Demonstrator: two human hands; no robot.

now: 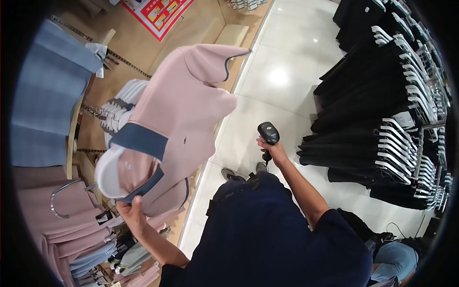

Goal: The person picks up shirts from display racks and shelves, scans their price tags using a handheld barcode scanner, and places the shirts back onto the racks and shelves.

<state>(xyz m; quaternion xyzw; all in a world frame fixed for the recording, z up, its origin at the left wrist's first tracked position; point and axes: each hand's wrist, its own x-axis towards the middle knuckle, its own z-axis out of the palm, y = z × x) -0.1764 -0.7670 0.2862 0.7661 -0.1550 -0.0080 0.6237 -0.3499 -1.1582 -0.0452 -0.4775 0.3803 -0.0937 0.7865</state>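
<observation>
A pink garment with dark blue trim hangs on a white hanger with a metal hook. My left hand pinches the dark blue edge of its neck opening, thumb on top. A black handheld scanner is in my right hand, fingers wrapped round its handle, above the floor and to the right of the garment.
Black garments hang on white hangers along the right. Blue garments and pink garments hang at the left. A red-bordered sign lies at the top. Another person is at the lower right. Pale floor tiles run between the racks.
</observation>
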